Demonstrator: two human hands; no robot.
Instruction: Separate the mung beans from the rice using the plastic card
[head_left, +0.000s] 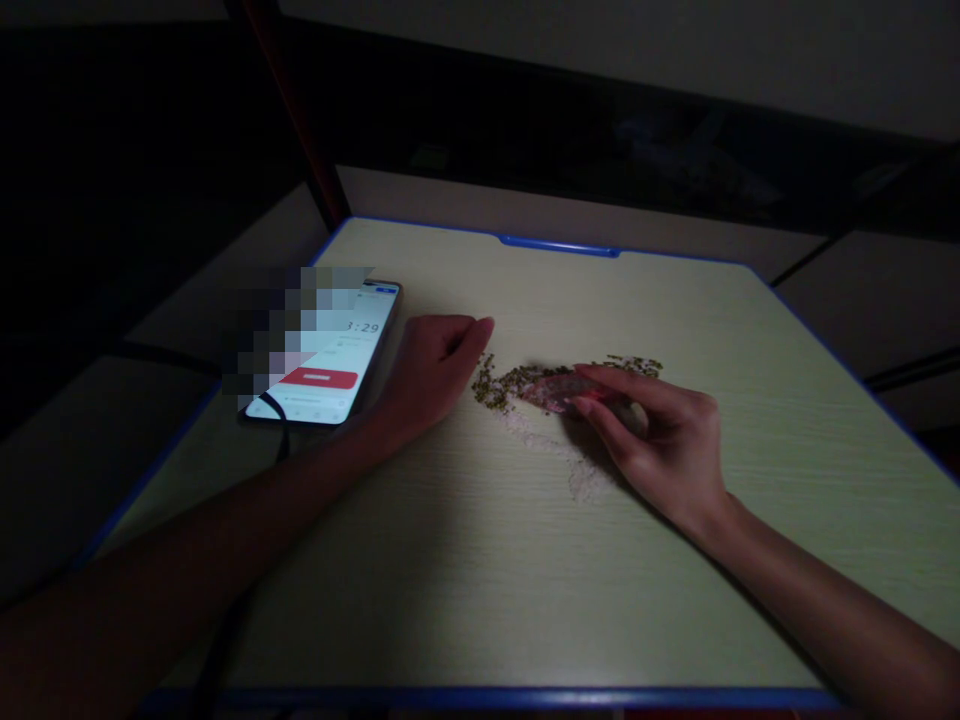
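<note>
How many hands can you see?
2. The left hand is curled between the phone and the dark green grains; the right hand pinches a see-through object by those grains. No other hand shows.

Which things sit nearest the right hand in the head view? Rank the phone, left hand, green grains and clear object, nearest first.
1. Clear object: held in the right hand.
2. Green grains: scattered on the table around the clear object.
3. Left hand: beyond the grains, on the person's left.
4. Phone: farther left, past the left hand.
</note>
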